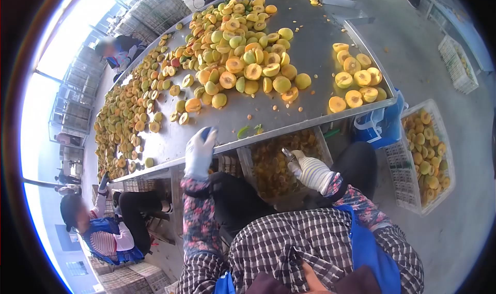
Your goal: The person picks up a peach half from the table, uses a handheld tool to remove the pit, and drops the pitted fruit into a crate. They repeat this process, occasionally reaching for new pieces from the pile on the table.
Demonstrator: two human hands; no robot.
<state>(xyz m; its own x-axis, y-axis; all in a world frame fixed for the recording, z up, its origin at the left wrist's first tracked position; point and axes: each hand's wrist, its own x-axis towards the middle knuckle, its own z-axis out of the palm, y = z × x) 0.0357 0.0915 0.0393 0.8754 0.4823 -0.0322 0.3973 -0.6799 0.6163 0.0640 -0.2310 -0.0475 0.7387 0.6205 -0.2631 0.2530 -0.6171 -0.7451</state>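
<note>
Had one cam on my head: wide fisheye, corners dark. Looked forward and down. My checked top (284, 234) sat closest, bottom of frame; left hand (198, 157) and right hand (312, 172) beyond; metal table (315, 51) receded upward.

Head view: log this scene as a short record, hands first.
Left hand: gloved, raised at the table's near edge; whether it holds anything is unclear
Right hand: striped glove, grip closed on a small metal tool
Metal table: large heap of fruit, many halved; smaller cluster at picture right
Right-side crate: holds fruit
Co-worker: seated, picture left
</note>
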